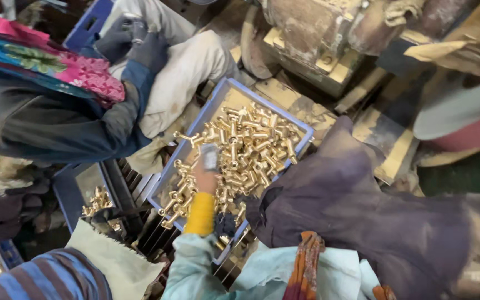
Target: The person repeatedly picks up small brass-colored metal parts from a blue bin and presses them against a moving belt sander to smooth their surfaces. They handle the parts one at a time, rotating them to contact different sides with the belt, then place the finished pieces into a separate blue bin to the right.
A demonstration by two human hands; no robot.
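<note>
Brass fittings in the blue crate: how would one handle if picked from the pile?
The fittings look like solid, shiny metal, so probably stiff, heavy for their size and somewhat slick. They lie tangled in the crate, so lifting one may drag neighbours. Their T-like arms would likely stop them rolling far.

Right hand point(205, 179) motion-blurred over the blue crate point(221, 91); the pale thing in its fingers is too smeared to identify, grip unclear. Left hand not visible, only a striped sleeve point(56, 278) cut by bottom edge. Brass fittings point(251, 141) partly hidden under dark cloth point(362, 200). Neighbour's gloved hand point(131, 41) blurred.
</note>
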